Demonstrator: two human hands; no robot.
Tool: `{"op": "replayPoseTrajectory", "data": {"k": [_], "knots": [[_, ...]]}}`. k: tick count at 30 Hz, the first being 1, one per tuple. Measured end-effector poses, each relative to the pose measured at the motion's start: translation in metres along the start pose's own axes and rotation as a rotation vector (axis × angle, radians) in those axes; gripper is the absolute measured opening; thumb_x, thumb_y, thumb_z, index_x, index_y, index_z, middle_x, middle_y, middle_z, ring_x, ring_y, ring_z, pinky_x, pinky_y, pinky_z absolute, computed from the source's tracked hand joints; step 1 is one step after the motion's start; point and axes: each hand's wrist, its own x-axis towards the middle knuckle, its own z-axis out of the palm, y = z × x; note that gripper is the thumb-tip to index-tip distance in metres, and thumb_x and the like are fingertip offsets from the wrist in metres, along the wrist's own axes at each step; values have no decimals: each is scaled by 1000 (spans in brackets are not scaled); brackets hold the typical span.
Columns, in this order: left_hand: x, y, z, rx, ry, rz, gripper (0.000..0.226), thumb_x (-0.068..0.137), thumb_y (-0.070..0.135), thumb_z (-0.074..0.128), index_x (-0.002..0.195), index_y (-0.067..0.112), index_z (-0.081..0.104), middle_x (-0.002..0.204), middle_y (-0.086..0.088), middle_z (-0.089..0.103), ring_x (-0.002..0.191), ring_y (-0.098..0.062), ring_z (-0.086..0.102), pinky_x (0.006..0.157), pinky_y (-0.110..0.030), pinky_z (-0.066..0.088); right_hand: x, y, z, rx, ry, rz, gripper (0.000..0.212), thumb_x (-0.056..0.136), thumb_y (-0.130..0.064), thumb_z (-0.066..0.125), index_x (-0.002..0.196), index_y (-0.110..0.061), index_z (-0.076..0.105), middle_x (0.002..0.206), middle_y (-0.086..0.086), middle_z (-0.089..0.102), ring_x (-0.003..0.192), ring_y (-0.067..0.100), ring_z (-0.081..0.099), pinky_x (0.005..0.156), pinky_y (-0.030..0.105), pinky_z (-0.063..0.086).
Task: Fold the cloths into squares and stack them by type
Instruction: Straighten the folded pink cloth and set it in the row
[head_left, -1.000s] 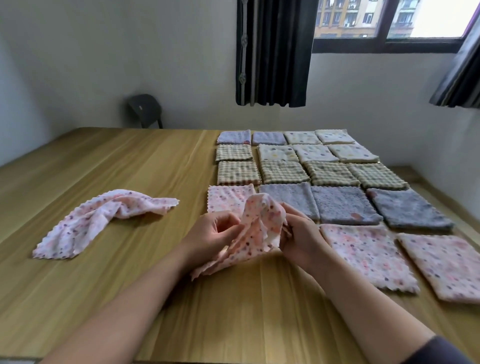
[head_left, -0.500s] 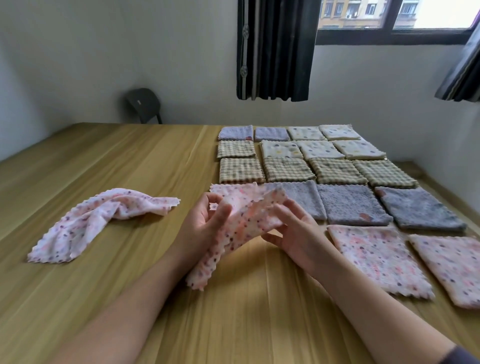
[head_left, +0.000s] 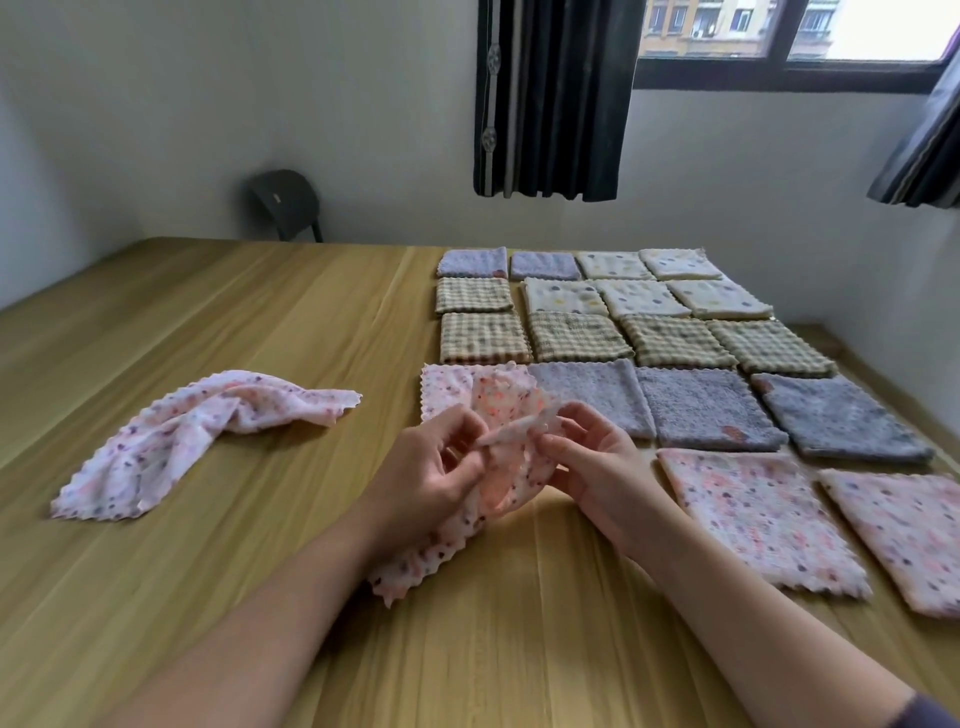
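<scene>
A pink dotted cloth (head_left: 498, 488) hangs crumpled between my two hands above the wooden table (head_left: 260, 322). My left hand (head_left: 431, 478) grips its left part, and my right hand (head_left: 592, 462) pinches its upper edge with thumb and fingertips. Its lower corner trails down to the table near my left wrist. A second pink dotted cloth (head_left: 197, 436) lies unfolded and rumpled at the left. Folded pink dotted squares lie at the right (head_left: 753, 514), at the far right (head_left: 904, 535) and just behind my hands (head_left: 447, 387).
Folded squares lie in rows behind my hands: grey terry (head_left: 701, 410), tan checked (head_left: 576, 338), cream dotted (head_left: 644, 296) and lilac (head_left: 472, 262). A dark chair (head_left: 285, 202) stands past the table's far edge. Walls, a dark curtain and a window close the back and right.
My hands have worked along the cloth's edge: the cloth has turned and bunched between them, and my right hand now pinches the upper edge. The view has tilted down slightly.
</scene>
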Motion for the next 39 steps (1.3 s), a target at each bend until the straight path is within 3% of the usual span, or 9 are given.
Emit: {"op": "replayPoseTrajectory", "data": {"k": [4,10,16,20,25,28,33,36,39], "knots": [[2,4,-5,-317,238,-231,13,94,18,45,82,20,49,51,7,44,41,-8,41,39,-21,38,-2,-4,-1,-52,61,-1,33,86,18,40,96,-8,57,73,6,61,52,17,54,52,31,53],[9,9,-14,-590,548,-532,24,101,13,37,79,18,44,40,11,29,29,-1,24,29,-14,21,-20,-14,-5,-332,53,83,23,87,2,38,75,-12,53,61,1,44,49,13,41,42,22,31],[-7,-7,-37,-125,435,-700,29,95,32,54,111,9,49,88,-4,57,71,-9,52,63,-26,41,-49,-23,-10,-598,56,146,21,97,-23,48,84,-11,60,64,-1,44,53,10,36,46,20,28],[-17,1,-45,-34,302,-648,60,89,30,64,136,14,30,127,-1,36,110,-14,41,93,-29,35,-54,-28,-12,-800,96,164,14,93,-33,58,100,-21,55,70,0,54,49,8,43,46,20,36],[-32,19,-52,-89,119,-732,82,86,12,67,148,24,15,125,-12,45,79,-21,59,57,-28,51,-57,-23,-12,-858,58,142,21,90,-15,59,107,-25,50,65,-3,53,55,12,42,50,25,34],[-41,23,-51,-6,87,-671,81,83,-7,56,148,25,19,101,-10,53,59,-13,51,42,-18,44,-59,-20,-10,-918,100,107,18,91,-12,57,102,-26,53,76,1,59,57,11,47,48,22,36],[-44,13,-64,311,314,-610,64,91,14,54,146,17,21,119,-5,53,88,-24,59,71,-36,47,-61,-25,-11,-953,262,91,14,91,-12,58,97,-24,57,91,1,63,69,14,56,53,26,43],[-59,17,-62,753,323,-357,61,92,20,55,145,14,25,135,-11,44,98,-29,58,62,-34,40,-73,-27,-8,-1329,346,-38,24,92,-19,56,114,-26,53,112,-8,54,87,13,56,65,28,43],[-73,28,-49,718,203,-3,25,88,14,59,113,14,57,98,-2,63,83,-22,61,63,-35,49,-86,-22,0,-1467,240,-347,25,92,-16,57,117,-21,57,121,-4,54,101,14,56,75,30,44]]}}
